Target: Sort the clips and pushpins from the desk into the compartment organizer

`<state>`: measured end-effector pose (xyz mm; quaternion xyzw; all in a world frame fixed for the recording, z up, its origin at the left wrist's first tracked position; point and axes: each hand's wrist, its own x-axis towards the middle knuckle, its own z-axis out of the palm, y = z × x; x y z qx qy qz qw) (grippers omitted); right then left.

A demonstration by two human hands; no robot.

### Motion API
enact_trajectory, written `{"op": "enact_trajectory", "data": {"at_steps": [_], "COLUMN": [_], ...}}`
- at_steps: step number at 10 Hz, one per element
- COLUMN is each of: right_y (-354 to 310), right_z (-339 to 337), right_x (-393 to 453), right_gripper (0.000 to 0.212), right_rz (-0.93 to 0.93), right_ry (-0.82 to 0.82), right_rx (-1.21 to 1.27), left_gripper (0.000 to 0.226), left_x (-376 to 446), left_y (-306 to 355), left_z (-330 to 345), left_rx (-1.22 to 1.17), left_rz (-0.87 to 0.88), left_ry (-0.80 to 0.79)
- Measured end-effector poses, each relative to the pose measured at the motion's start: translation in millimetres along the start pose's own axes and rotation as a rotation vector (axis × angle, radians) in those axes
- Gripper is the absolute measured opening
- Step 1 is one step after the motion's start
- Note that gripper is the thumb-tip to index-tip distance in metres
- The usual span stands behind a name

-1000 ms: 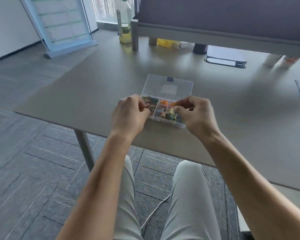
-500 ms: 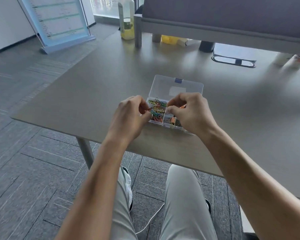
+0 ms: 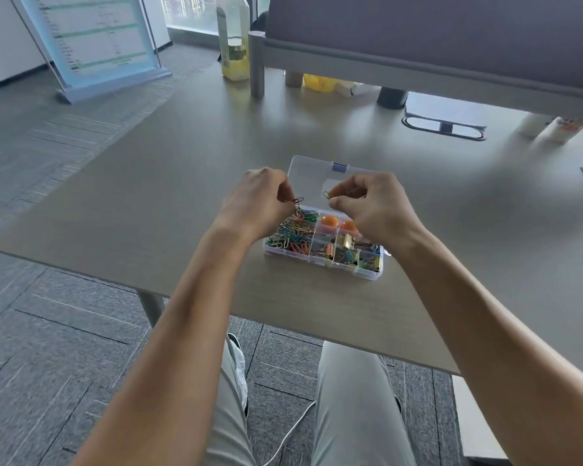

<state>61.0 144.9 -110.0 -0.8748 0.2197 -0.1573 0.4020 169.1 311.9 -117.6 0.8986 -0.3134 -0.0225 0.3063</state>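
— Two hands up over the desk, then?

— Yes. The organizer sits open near the front edge, below both my hands. My left hand pinches a tangle of paper clips that trails down into the left compartment. My right hand pinches a single clip above the lid.

— And the risk?

— I judge the tangle could drag more clips out and spill them into the orange pushpins beside them, since they hook together.

Right hand covers the organizer's far-right compartments. Left hand hides the near-left corner. Desk cut off at right edge.
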Motion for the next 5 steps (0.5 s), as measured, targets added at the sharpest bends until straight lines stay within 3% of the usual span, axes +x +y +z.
{"op": "enact_trajectory", "data": {"at_steps": [1, 3, 5], "right_y": [1, -13, -26], "right_z": [-1, 15, 31], "right_x": [5, 10, 8], "right_gripper": [0.004, 0.008, 0.015], "right_rz": [-0.013, -0.078, -0.152], "right_ry": [0.002, -0.063, -0.069], "right_rx": [0.015, -0.026, -0.223], "left_gripper": [0.015, 0.024, 0.025], "left_x": [4, -1, -7], "left_y": [-7, -14, -21], "left_z": [-1, 2, 15], "left_rx": [-0.003, -0.164, -0.216], "left_rz": [-0.005, 0.008, -0.101], "left_ry": [-0.049, 0.225, 0.347]}}
